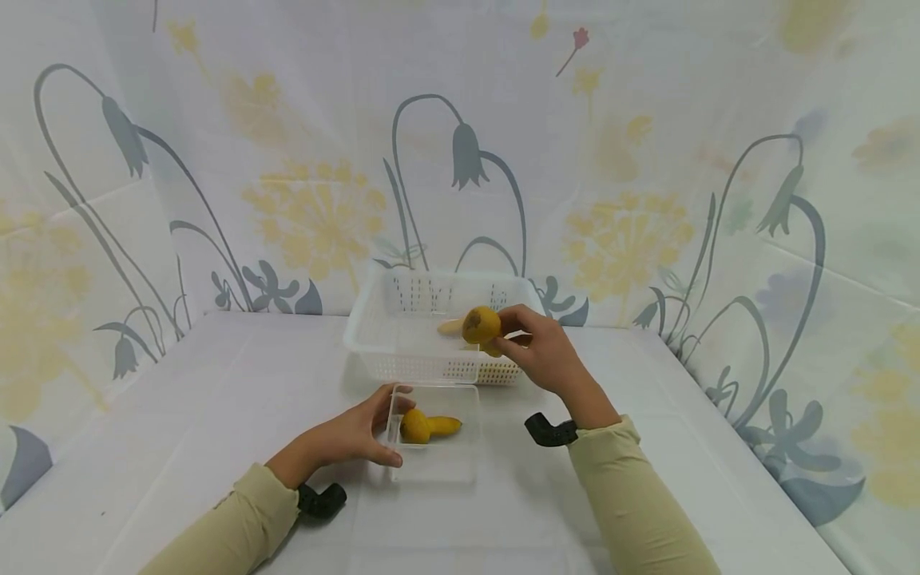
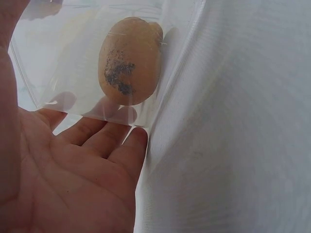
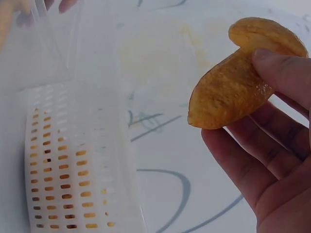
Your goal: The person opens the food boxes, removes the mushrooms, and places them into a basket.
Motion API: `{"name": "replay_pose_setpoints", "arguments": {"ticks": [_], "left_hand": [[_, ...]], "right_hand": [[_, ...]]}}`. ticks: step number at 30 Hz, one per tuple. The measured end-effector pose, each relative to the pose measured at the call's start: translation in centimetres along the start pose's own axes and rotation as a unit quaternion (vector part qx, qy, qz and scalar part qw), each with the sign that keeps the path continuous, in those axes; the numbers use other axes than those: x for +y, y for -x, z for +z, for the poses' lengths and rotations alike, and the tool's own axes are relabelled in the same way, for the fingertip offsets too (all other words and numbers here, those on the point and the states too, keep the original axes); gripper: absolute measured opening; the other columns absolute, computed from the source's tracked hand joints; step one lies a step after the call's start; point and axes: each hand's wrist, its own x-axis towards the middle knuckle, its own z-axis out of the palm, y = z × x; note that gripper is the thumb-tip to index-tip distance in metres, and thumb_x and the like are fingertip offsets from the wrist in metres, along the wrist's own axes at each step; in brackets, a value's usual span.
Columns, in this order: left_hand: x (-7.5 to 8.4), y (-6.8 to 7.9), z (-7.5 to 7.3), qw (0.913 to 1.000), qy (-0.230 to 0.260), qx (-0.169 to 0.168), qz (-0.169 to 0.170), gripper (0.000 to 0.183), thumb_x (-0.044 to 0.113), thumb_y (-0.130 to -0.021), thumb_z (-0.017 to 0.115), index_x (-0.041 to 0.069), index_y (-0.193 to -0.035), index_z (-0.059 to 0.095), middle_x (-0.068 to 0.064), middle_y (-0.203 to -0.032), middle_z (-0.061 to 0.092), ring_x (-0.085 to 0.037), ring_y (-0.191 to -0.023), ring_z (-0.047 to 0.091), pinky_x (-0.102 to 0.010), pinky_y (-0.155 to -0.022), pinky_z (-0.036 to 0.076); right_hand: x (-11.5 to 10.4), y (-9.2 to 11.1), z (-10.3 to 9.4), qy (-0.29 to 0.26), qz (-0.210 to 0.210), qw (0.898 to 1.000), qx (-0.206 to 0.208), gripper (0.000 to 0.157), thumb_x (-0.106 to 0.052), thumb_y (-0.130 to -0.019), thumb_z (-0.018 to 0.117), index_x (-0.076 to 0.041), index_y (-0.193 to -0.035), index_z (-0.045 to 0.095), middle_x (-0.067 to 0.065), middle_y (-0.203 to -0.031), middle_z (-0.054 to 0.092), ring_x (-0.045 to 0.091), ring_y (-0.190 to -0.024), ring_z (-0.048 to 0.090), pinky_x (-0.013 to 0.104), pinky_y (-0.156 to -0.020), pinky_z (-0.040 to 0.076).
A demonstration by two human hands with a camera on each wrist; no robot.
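My right hand (image 1: pixel 542 351) pinches a yellow mushroom-shaped piece (image 3: pixel 233 87) between thumb and fingers, over the front right part of a white slotted basket (image 1: pixel 413 366). Its rounded, cap-like end (image 1: pixel 481 325) has a brown patch and faces left in the head view. My left hand (image 1: pixel 352 435) grips the left end of a clear plastic box (image 1: pixel 446 471), thumb at the near side and fingers round the far side. Inside the box lies another yellow mushroom-shaped piece (image 1: pixel 417 427). The left wrist view shows a dark, rough patch on its rounded end (image 2: pixel 131 58).
Inside the basket a paler yellow piece (image 1: pixel 450 327) is visible, and yellow-orange shows through its front slots (image 3: pixel 63 184). The basket stands behind the box, before a flower-printed cloth backdrop (image 1: pixel 460 200). A white cloth (image 1: pixel 237 383) covers the table.
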Motion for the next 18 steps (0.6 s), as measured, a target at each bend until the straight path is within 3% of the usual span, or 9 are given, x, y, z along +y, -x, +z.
{"name": "replay_pose_setpoints", "arguments": {"ticks": [10,18], "left_hand": [[-0.2,0.0,0.0,1.0,0.004,-0.002,0.0,0.094,0.016,-0.068,0.08,0.015,-0.137,0.017,-0.013,-0.142,0.035,-0.024,-0.135,0.029,-0.046,-0.111,0.021],[0.0,0.1,0.0,0.9999,0.011,-0.004,-0.002,0.094,0.015,-0.068,0.08,0.015,-0.137,0.017,-0.012,-0.143,0.033,-0.023,-0.136,0.027,-0.045,-0.112,0.021]], "right_hand": [[1.4,0.0,-0.5,0.007,0.041,0.998,0.046,0.032,-0.036,-0.084,0.062,-0.021,-0.112,0.055,-0.003,-0.103,0.063,0.011,-0.096,0.061,0.023,-0.079,0.053],[2.6,0.1,-0.6,0.013,0.08,0.995,0.058,0.038,-0.039,-0.084,0.061,-0.018,-0.115,0.053,0.002,-0.104,0.063,0.017,-0.1,0.062,0.029,-0.081,0.053]]}}
